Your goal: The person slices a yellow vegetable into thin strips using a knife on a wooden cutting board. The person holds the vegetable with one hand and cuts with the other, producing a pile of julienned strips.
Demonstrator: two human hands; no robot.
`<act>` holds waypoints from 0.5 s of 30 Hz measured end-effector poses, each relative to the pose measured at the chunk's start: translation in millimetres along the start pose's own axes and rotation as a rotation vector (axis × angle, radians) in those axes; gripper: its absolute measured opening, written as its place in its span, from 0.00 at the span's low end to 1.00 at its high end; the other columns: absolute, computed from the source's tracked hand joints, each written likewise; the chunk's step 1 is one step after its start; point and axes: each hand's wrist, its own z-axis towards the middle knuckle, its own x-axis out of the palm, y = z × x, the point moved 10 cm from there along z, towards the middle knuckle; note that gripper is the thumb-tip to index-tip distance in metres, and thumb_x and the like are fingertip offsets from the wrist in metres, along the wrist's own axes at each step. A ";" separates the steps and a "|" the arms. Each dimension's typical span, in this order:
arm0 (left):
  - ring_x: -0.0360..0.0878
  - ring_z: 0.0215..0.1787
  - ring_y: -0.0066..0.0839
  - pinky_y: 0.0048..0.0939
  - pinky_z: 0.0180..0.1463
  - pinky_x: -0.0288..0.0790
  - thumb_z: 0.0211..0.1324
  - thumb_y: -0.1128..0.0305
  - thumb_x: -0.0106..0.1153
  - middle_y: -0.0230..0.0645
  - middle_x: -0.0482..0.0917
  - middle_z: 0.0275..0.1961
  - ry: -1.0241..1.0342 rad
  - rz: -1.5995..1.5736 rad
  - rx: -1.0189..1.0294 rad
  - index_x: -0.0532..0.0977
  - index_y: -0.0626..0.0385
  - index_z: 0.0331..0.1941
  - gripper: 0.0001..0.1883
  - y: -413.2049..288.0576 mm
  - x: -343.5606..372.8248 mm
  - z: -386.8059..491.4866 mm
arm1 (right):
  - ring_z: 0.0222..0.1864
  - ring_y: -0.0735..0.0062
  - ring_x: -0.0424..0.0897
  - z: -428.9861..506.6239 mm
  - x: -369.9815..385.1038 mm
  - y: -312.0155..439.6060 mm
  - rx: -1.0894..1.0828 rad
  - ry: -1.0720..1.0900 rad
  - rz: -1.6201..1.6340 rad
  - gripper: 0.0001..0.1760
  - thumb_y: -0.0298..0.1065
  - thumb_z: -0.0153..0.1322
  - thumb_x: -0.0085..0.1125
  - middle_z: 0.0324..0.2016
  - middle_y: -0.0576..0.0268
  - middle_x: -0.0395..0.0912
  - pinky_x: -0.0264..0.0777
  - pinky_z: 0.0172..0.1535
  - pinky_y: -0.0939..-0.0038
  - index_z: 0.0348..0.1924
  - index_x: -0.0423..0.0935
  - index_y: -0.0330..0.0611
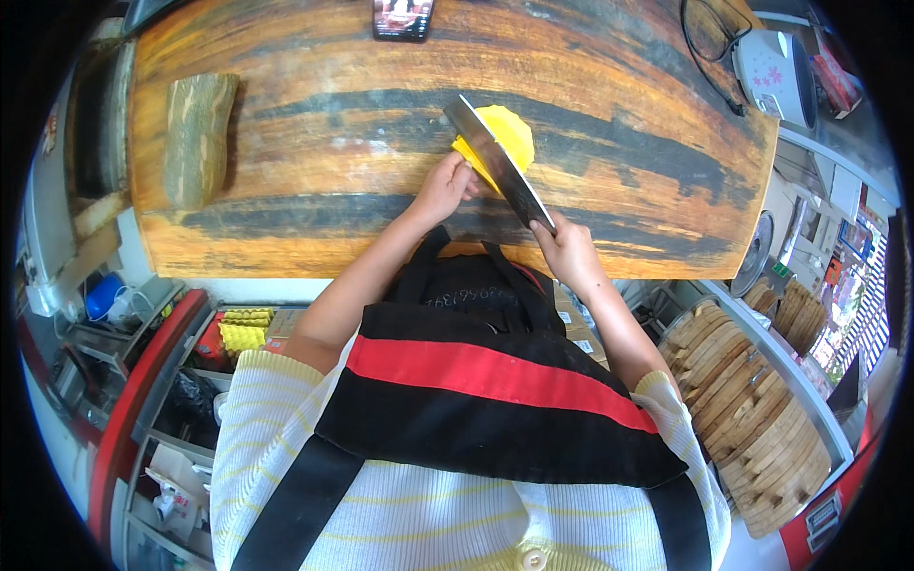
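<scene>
My right hand (571,250) grips the handle of a broad kitchen knife (503,168). The blade lies slantwise across a piece of yellow, peeled squash (513,132), whose flesh shows on both sides of the steel. On the near left side, the fingers of my left hand (450,187) hold the squash by its edge. How deep the blade sits in the flesh is hard to see. Towards the left end of the wooden table (321,164) lies a long piece of squash with green, mottled skin (198,139).
A phone with a lit screen (402,21) lies at the table's far edge. At the far right stand a white appliance (771,75) and a black cable (696,57). Stacked bamboo steamers (750,421) are below on the right; shelves with packages (243,332) are below on the left.
</scene>
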 end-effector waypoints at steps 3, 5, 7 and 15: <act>0.81 0.37 0.26 0.28 0.39 0.78 0.73 0.65 0.39 0.38 0.77 0.39 -0.001 0.003 0.026 0.68 0.61 0.47 0.12 -2.0 0.0 0.6 | 0.37 0.36 0.80 -8.2 -1.8 -6.1 0.059 0.048 -0.026 0.13 0.38 0.74 0.56 0.28 0.37 0.80 0.74 0.41 0.49 0.48 0.78 0.43; 0.81 0.37 0.25 0.28 0.38 0.78 0.73 0.65 0.39 0.37 0.77 0.39 -0.001 0.003 0.022 0.69 0.61 0.48 0.12 -0.8 0.2 1.0 | 0.38 0.36 0.80 -10.5 -5.0 -2.1 0.034 0.046 -0.059 0.13 0.38 0.74 0.55 0.28 0.37 0.79 0.75 0.40 0.50 0.48 0.78 0.43; 0.81 0.36 0.25 0.27 0.38 0.78 0.73 0.65 0.39 0.36 0.77 0.38 -0.002 0.001 0.026 0.69 0.61 0.49 0.12 -0.5 0.3 1.4 | 0.38 0.36 0.80 -11.9 -7.7 0.6 0.029 0.049 -0.071 0.13 0.38 0.74 0.55 0.28 0.37 0.79 0.75 0.40 0.50 0.48 0.78 0.43; 0.80 0.36 0.23 0.26 0.38 0.78 0.73 0.66 0.39 0.34 0.76 0.38 0.008 0.002 0.029 0.69 0.59 0.51 0.13 -0.2 1.1 2.8 | 0.35 0.35 0.80 -16.0 -14.5 12.0 -0.024 0.036 -0.106 0.13 0.39 0.75 0.56 0.26 0.36 0.78 0.74 0.36 0.52 0.46 0.79 0.40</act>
